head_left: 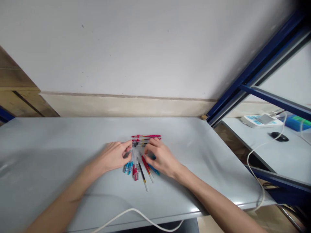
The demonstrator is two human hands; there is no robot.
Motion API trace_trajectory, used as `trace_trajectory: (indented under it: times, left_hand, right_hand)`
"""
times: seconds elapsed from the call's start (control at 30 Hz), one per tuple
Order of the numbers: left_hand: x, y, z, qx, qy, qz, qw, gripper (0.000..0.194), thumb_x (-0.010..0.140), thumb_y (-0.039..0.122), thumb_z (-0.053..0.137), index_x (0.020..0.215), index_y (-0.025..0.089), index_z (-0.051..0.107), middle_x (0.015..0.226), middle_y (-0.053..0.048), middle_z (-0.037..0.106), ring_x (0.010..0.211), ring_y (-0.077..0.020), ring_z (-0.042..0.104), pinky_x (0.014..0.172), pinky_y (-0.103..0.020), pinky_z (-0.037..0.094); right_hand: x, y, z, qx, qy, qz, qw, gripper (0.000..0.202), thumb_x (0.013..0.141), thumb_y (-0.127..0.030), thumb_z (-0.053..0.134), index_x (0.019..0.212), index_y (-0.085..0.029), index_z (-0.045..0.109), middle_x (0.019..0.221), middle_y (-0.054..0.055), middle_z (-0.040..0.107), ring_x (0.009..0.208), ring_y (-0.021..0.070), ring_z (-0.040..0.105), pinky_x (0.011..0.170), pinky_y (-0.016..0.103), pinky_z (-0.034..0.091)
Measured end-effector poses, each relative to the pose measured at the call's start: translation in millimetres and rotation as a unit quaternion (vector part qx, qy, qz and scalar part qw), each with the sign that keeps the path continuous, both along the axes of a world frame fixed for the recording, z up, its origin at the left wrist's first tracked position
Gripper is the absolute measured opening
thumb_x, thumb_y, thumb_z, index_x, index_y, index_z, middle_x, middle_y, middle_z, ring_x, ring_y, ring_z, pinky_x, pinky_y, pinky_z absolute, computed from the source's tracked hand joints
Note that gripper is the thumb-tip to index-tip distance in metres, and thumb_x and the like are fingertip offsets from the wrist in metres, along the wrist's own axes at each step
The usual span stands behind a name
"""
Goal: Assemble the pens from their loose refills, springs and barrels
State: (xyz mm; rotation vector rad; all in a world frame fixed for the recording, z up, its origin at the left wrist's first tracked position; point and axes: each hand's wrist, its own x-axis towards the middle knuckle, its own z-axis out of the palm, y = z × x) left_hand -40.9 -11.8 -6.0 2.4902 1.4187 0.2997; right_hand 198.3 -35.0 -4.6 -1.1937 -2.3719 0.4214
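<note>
Pens and pen parts lie in a group on the grey table. My left hand [119,155] is at their left side, fingers curled, thumb and fingertips near the clear parts; whether it holds something is too small to tell. Across from it, my right hand [157,155] has bent fingers over the pens' right side, its grip unclear. Red pens [148,136] lie sideways beyond the hands. Nearer to me are blue caps [128,167], a red cap [135,173], a black refill [142,172] and red refills [146,165]. Under my right hand a blue pen part [155,170] shows partly.
The grey table [73,132] meets a wall behind. A white cable [132,209] crosses its front edge. To the right, past a blue metal frame [233,87], another table bears a white device [261,120] and a black mouse [279,136].
</note>
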Motion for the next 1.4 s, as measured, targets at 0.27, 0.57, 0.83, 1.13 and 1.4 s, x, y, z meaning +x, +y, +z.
trace_trajectory:
  times: [0.27,0.57,0.83,1.13,1.4]
  left_hand:
    - [3.0,-1.5,1.8,0.007,0.017,-0.005,1.000,0.012,0.085,0.024,0.050,0.075,0.024,0.043,0.061,0.005,0.052,0.051,-0.0151,0.045,0.055,-0.029,0.024]
    - [5.3,-3.4,1.1,0.044,0.016,0.032,0.998,0.004,0.084,0.024,0.056,0.085,0.025,0.052,0.063,0.003,0.058,0.051,-0.0165,0.052,0.053,-0.028,0.025]
    - [7.0,-3.6,-1.2,0.056,-0.097,0.027,0.993,0.023,0.090,0.021,0.055,0.112,0.027,0.061,0.060,0.008,0.062,0.054,-0.0136,0.060,0.059,-0.023,0.041]
    - [15.3,-3.9,-14.6,0.128,-0.253,-0.059,0.957,0.018,0.098,0.022,0.056,0.108,0.021,0.070,0.106,-0.005,0.078,0.091,-0.0182,0.075,0.083,-0.030,0.059]
    - [14.7,-3.0,-16.9,0.145,-0.286,-0.080,0.944,0.012,0.097,0.021,0.063,0.107,0.020,0.070,0.102,-0.005,0.076,0.091,-0.0168,0.073,0.085,-0.029,0.059]
  right_hand:
    - [-19.8,-3.6,-9.9,0.074,-0.137,-0.002,0.988,0.010,0.094,-0.025,0.061,0.088,-0.017,0.060,0.089,0.009,0.064,0.087,0.0241,0.053,0.083,0.037,0.045]
    - [-33.2,-8.6,-6.9,0.159,-0.288,0.007,0.944,0.016,0.094,-0.012,0.049,0.093,-0.011,0.065,0.087,0.015,0.068,0.083,0.0296,0.060,0.071,0.040,0.045]
    - [-21.2,3.8,5.7,-0.059,0.037,-0.101,0.992,0.015,0.085,-0.019,0.059,0.070,-0.019,0.055,0.067,0.002,0.060,0.061,0.0150,0.050,0.059,0.029,0.036]
    - [-1.7,10.6,2.6,-0.277,0.504,-0.124,0.809,0.035,0.083,-0.049,0.074,0.081,-0.016,0.063,0.072,0.005,0.070,0.053,0.0116,0.055,0.044,0.023,0.036]
    - [2.1,19.9,-3.3,-0.207,0.567,-0.166,0.780,0.030,0.084,-0.045,0.076,0.081,-0.017,0.065,0.076,0.007,0.073,0.061,0.0159,0.066,0.048,0.025,0.047]
